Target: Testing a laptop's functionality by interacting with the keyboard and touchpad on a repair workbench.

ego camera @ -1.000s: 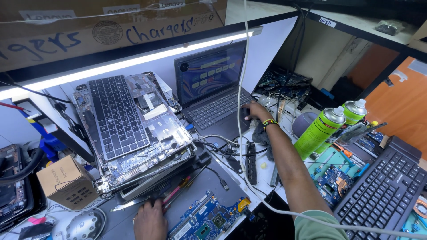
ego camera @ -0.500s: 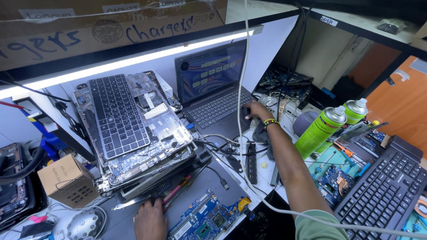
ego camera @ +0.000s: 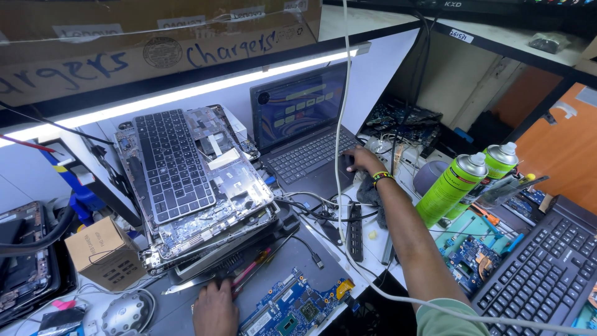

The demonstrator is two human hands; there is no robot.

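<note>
While my right hand [ego camera: 360, 160] lay flat on the open laptop [ego camera: 305, 137] at the far tabletop, gripping nothing, my left hand [ego camera: 214, 308] pressed beside the blue circuit board [ego camera: 292, 308]; the hanging white cable [ego camera: 341, 124] risked snagging my arm.

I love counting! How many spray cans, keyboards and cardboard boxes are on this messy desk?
Green spray cans: 2
Keyboards: 3, on the open laptop, the dismantled laptop part and the black loose one
Small cardboard boxes: 1
Total: 6
</note>
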